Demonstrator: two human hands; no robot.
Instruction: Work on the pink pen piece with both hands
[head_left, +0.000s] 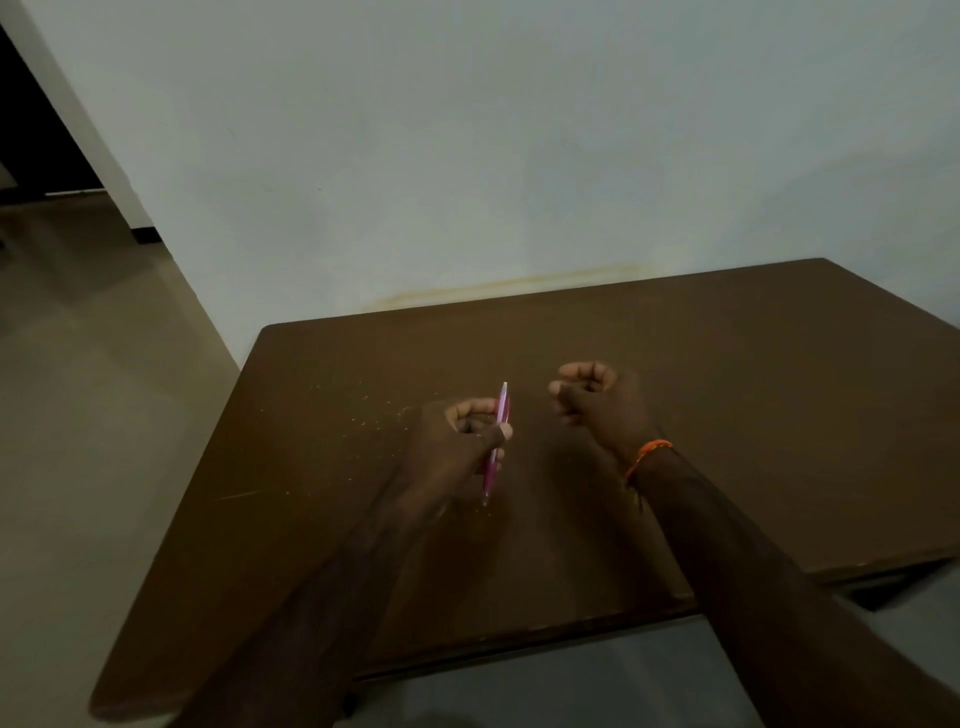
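1. Already the left hand (462, 436) had its fingers curled round the pen (496, 441), lifted upright above the counter (779, 415).
2. Meanwhile the right hand (597, 400) was curled shut, empty, just beside.

1. A dark brown wooden table (727, 415) stands with its far edge against a pale wall (467, 156), its corners rounded and its top dull under low light.
2. Pale crumbs (363, 410) lie scattered across the left half of the tabletop, thickest near the middle and thinning towards the left edge.
3. A thin light scratch (239, 495) marks the surface near the table's left side.
4. The table rests on a grey-beige tiled floor (93, 389), which runs along its left side and shows again below its near edge.
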